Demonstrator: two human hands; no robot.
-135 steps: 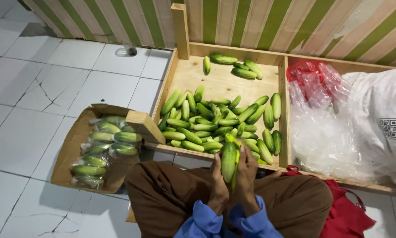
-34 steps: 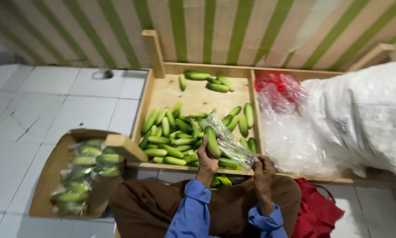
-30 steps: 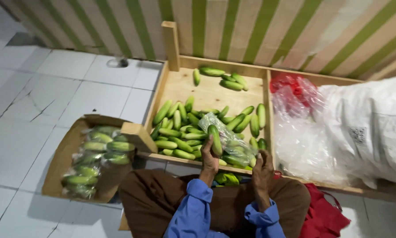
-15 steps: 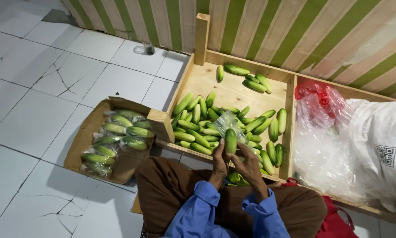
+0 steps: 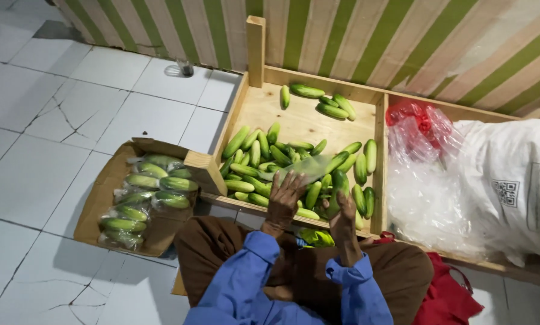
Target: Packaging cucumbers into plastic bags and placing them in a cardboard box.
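Note:
My left hand (image 5: 283, 197) grips a clear plastic bag (image 5: 309, 165) and holds it up over the pile of green cucumbers (image 5: 255, 162) in the wooden tray (image 5: 294, 123). My right hand (image 5: 343, 218) is just to its right, closed around a dark green cucumber (image 5: 340, 182) that stands upright beside the bag. Both hands are at the tray's near edge, above my brown-clad lap. A few more cucumbers (image 5: 324, 102) lie apart at the tray's far side.
A cardboard box (image 5: 101, 198) with several bagged cucumbers (image 5: 146, 195) lies on the tiled floor to the left. Right of the tray's divider are a red plastic bag (image 5: 417, 117), clear bags (image 5: 426, 198) and a white sack (image 5: 510, 186). A small glass (image 5: 186, 67) stands by the striped wall.
My hands have moved apart: the left now lifts the bag alone and the right holds a cucumber beside it. Earlier both hands were together on one cucumber.

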